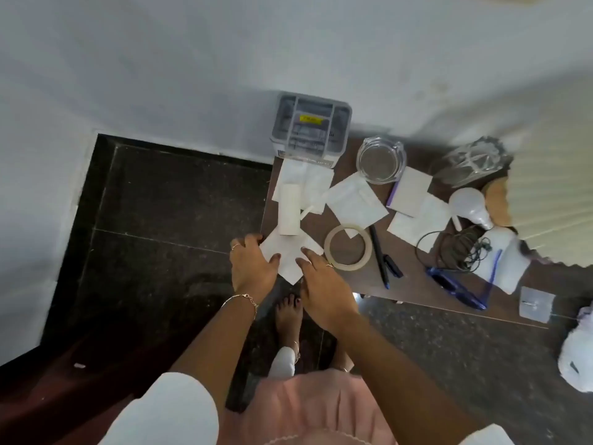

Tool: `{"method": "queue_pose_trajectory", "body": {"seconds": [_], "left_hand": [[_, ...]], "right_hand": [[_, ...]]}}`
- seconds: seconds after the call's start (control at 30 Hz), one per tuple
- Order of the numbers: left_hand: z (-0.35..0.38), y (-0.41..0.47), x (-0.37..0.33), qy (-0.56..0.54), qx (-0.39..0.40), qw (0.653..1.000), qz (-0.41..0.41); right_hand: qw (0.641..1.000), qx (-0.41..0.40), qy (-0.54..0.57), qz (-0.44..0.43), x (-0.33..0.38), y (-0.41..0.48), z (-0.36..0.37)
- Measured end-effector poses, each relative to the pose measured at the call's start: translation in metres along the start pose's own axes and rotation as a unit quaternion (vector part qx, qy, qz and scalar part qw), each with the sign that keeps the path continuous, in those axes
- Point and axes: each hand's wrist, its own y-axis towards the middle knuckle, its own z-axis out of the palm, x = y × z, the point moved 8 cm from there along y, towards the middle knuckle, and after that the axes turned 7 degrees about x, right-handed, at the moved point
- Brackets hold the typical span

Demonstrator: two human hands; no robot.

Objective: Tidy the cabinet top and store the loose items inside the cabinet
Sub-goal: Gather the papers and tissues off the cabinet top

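- Head view: both hands rest loose-fingered on one sheet (288,256) at the top's (417,281) near-left corner. The left hand (252,261) is at its 9 o'clock and the right hand (321,276) at 4 o'clock; neither grips.
- From the sheet, between 12 and 3 o'clock: one tube (288,210), one organizer (309,130), one ashtray (380,160), one tape ring (346,247), two pens (379,252), one bulb (468,207), one cable (455,248).
- At least four more white papers (356,203).
- Brown top; dark speckled floor (167,200); pale wall (192,65) at 12 o'clock.
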Motion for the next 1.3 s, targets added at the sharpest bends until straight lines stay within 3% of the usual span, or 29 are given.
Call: {"method": "queue_pose_trajectory", "body": {"seconds": [0.4, 0.57, 0.7, 0.83, 1.0, 1.3], "left_hand": [[0.009, -0.004, 0.01, 0.005, -0.043, 0.999, 0.016], [0.017, -0.016, 0.018, -0.063, -0.022, 0.998, 0.007], [0.027, -0.015, 0.033, -0.233, -0.002, 0.97, -0.071], [0.038, -0.015, 0.035, -0.401, 0.013, 0.906, -0.137], [0.04, -0.017, 0.025, -0.41, 0.024, 0.899, -0.151], [0.048, -0.023, 0.025, -0.494, 0.022, 0.849, -0.185]], "right_hand": [[0.989, -0.013, -0.142, -0.026, -0.002, 0.015, 0.017], [0.974, -0.01, -0.219, -0.055, 0.0, 0.017, 0.012], [0.964, -0.015, -0.25, -0.085, 0.001, 0.018, 0.009], [0.968, -0.022, -0.232, -0.095, 0.0, 0.015, 0.005], [0.986, -0.074, -0.129, -0.069, -0.012, 0.008, -0.004], [0.991, -0.126, -0.004, -0.046, -0.018, -0.01, -0.028]]}}
